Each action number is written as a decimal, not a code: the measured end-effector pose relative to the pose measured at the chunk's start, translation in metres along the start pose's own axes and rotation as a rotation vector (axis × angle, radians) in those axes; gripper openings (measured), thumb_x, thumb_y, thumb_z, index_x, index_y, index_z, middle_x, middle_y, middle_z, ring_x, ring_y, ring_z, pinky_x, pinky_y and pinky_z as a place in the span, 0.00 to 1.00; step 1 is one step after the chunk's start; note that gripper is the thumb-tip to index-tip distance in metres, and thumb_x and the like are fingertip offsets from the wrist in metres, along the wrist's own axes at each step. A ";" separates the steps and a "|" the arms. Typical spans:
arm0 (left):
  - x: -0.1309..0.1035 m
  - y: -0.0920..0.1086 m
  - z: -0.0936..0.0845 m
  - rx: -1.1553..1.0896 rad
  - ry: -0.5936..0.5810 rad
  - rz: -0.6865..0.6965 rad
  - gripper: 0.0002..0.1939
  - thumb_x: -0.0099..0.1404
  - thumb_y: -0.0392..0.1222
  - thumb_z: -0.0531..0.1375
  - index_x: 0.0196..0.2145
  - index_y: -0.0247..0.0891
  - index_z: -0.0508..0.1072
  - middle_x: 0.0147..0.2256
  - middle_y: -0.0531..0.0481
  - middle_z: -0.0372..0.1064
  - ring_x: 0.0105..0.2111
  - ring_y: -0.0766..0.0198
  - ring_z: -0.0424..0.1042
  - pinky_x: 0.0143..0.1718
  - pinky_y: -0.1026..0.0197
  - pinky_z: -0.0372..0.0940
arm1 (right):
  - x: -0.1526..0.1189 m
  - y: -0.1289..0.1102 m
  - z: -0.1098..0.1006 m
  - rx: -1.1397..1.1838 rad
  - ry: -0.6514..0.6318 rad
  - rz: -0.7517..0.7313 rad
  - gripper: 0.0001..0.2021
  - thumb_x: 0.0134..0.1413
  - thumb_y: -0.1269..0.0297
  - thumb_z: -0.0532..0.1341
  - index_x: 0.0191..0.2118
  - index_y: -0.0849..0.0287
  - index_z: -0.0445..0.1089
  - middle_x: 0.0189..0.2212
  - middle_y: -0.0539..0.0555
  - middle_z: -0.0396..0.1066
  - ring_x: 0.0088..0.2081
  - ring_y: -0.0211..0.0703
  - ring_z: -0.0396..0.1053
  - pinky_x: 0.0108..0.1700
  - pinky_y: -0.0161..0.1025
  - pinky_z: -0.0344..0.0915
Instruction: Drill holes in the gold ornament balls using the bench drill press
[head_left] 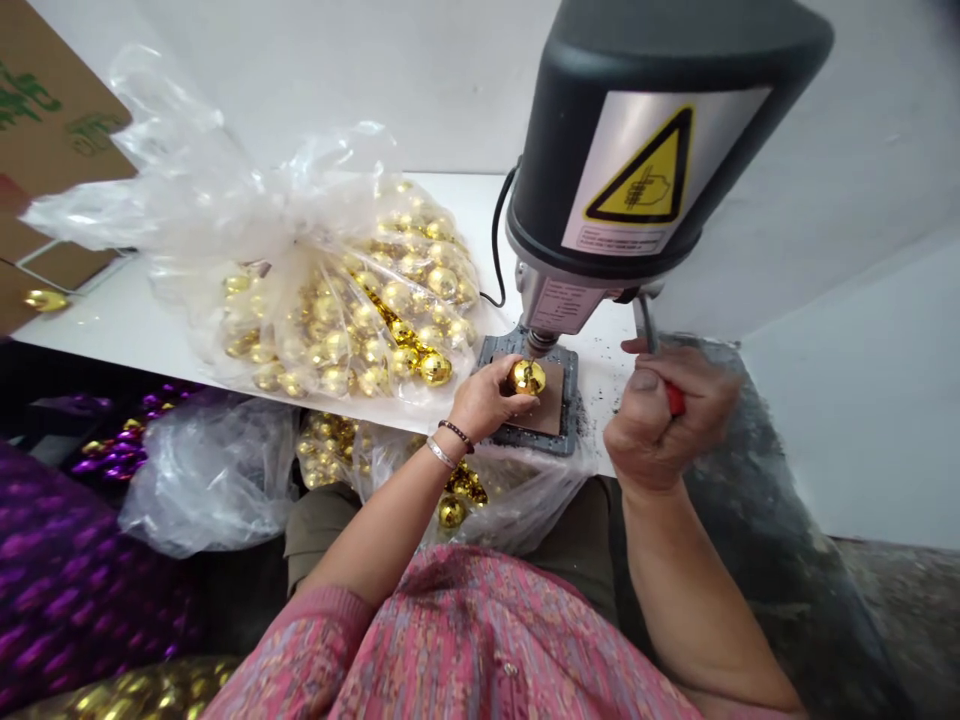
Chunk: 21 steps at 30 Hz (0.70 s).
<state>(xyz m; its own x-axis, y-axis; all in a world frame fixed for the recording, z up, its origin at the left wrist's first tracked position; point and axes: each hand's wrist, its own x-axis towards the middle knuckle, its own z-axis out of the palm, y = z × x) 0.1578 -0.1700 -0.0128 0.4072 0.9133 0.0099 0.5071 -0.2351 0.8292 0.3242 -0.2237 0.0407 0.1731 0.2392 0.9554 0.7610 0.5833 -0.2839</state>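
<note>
head view, and from where i stand the work looks mid-piece: the left hand (484,402) has one gold ball (528,378) pinched between thumb and fingers, closed just to the ball's width, over the brown board (550,402) on the base plate (571,395) of the drill press (555,200). right above that pinch hangs the chuck (541,342); whether anything below it touches the ball, i can't make out. the right hand (667,425), off to the right of the pinch, is curled round the red grip (676,400) of the lever (647,322). dark crumbs (592,385) lie beside the plate, so i'd say some drilling has been done here. left of the pinch, a big clear bag (352,310) of gold balls sits on the white table (611,345); below the pinch, a second bag (551,485) holds more. which one has finished pieces i can't tell, but if either is waiting stock, plenty is left.
</note>
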 end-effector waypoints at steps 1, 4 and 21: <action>0.000 -0.001 0.000 0.003 0.001 -0.003 0.27 0.55 0.42 0.69 0.53 0.40 0.74 0.44 0.50 0.76 0.42 0.59 0.73 0.42 0.62 0.65 | -0.002 0.002 0.002 0.009 0.007 -0.005 0.10 0.56 0.71 0.54 0.43 0.55 0.64 0.32 0.48 0.66 0.39 0.35 0.74 0.42 0.37 0.73; 0.001 -0.004 0.001 0.024 0.019 -0.001 0.29 0.54 0.42 0.70 0.54 0.40 0.74 0.46 0.49 0.76 0.43 0.58 0.73 0.44 0.60 0.65 | -0.013 0.008 0.006 0.033 0.004 -0.008 0.09 0.55 0.71 0.54 0.43 0.55 0.63 0.32 0.49 0.66 0.40 0.36 0.74 0.42 0.38 0.74; -0.044 -0.005 -0.025 -0.047 -0.135 0.078 0.28 0.52 0.43 0.70 0.51 0.36 0.73 0.38 0.51 0.73 0.33 0.66 0.69 0.35 0.65 0.64 | 0.086 -0.022 -0.005 0.015 -0.070 0.608 0.13 0.56 0.58 0.57 0.28 0.63 0.61 0.20 0.45 0.62 0.22 0.29 0.61 0.25 0.29 0.55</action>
<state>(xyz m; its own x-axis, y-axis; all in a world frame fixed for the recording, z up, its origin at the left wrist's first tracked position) 0.1182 -0.2009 -0.0032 0.5441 0.8390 0.0032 0.4348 -0.2852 0.8542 0.3252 -0.2200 0.1301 0.5315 0.5829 0.6146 0.5298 0.3374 -0.7781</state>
